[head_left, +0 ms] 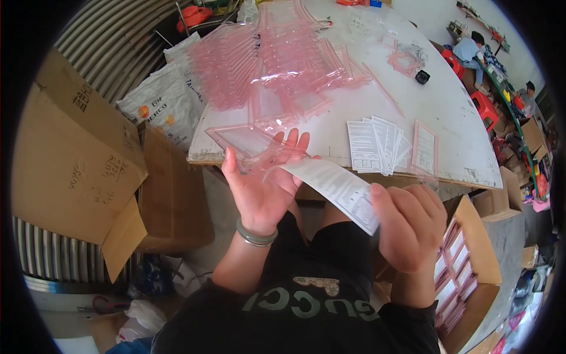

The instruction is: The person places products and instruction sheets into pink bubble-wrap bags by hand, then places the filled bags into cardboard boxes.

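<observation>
My left hand (262,183) is palm up with its fingers stretched, and a clear plastic pouch with pink edges (244,144) lies across the fingers near the table edge. In my right hand (410,227), a long white printed card (339,187) is pinched at its near end. The card bows upward, and its far end overlaps the pouch at my left fingers. Beyond my right hand, several printed cards (377,144) are fanned out on the white table (436,97). Beside them, a pink-edged pouch with a card showing inside (425,147) lies at the table edge.
Heaps of pink-edged pouches (283,56) cover the far left of the table. A small black object (422,76) sits at the right. Cardboard boxes (76,159) stand at left; an open carton (480,248) at right holds filled pouches. Two people (469,50) sit farther off.
</observation>
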